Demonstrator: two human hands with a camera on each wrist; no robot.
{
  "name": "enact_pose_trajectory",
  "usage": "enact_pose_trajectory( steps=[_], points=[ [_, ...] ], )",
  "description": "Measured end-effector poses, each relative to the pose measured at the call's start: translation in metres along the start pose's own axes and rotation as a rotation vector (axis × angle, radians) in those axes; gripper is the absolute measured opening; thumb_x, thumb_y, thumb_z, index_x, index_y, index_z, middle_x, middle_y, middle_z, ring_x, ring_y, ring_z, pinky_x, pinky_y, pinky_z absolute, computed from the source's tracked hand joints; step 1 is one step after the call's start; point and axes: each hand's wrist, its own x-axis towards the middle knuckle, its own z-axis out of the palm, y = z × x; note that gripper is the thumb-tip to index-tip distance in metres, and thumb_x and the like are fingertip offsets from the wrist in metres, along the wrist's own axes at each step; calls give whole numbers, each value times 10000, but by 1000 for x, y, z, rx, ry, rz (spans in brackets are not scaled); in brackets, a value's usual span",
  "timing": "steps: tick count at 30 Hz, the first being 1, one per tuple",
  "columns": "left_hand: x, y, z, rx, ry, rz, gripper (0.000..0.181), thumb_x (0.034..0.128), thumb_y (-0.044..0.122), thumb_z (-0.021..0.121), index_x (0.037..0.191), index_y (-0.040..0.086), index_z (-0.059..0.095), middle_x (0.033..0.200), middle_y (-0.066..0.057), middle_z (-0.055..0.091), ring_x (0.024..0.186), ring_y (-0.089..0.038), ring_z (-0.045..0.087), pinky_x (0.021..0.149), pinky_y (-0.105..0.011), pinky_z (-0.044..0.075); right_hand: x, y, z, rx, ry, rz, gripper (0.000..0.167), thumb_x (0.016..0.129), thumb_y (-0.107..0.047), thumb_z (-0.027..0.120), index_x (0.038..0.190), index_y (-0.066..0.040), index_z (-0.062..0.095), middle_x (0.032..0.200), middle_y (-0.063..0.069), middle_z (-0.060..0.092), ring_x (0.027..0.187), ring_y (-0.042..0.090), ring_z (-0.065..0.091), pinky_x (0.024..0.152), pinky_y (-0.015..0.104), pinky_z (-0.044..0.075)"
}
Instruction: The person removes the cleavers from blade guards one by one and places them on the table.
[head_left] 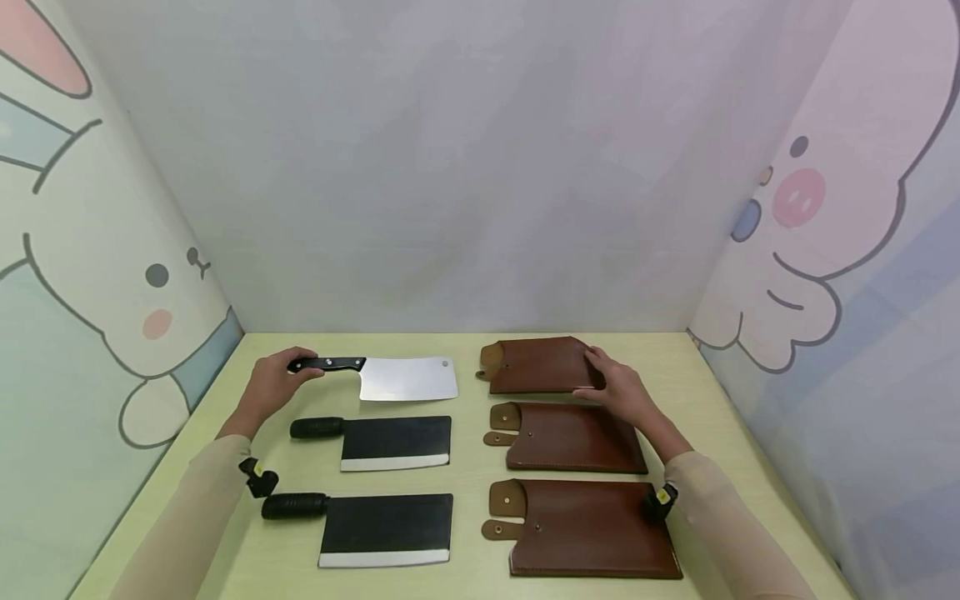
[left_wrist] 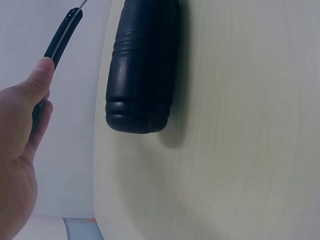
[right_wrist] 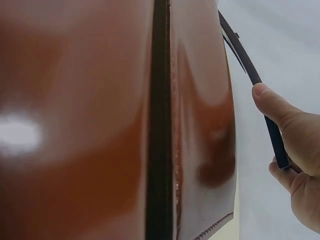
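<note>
At the back left, my left hand (head_left: 276,383) grips the black riveted handle of a cleaver (head_left: 408,379) with a bare steel blade. The left wrist view shows the thumb and fingers pinching that handle (left_wrist: 64,37). My right hand (head_left: 621,388) holds the right end of a brown leather sheath (head_left: 543,365) at the back right. In the right wrist view the thumb and fingers pinch the sheath's edge (right_wrist: 245,55), seen side-on and tilted. The cleaver's blade points toward the sheath's flap end, with a gap between them.
Two black-bladed cleavers, a middle one (head_left: 396,442) and a front one (head_left: 387,529), lie on the left of the pale table (head_left: 468,583). To their right lie a middle sheath (head_left: 577,437) and a larger front sheath (head_left: 592,533). Cloth walls (head_left: 465,167) stand around the table.
</note>
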Motion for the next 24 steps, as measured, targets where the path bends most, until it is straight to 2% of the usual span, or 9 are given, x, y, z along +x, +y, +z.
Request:
enact_pose_trajectory(
  steps=[11,24],
  points=[
    [2,-4,2,24,-56,-32,376,935,226,769,1211,-15,684,1135,-260,699,1004,-422,662,819,-569,527,1,5,0,6,-56,30,932,871,-459,799,1530,62,395,1588,307,338,1412,503,396,1077,627,419],
    [2,-12,5,25,-112,-48,406,960,240,740,1251,-32,666,1203,-285,674,1089,-465,640,887,-599,515,3,8,-3,12,-108,43,902,871,-467,804,1507,59,439,1568,308,372,1350,512,464,1037,630,451]
  ],
)
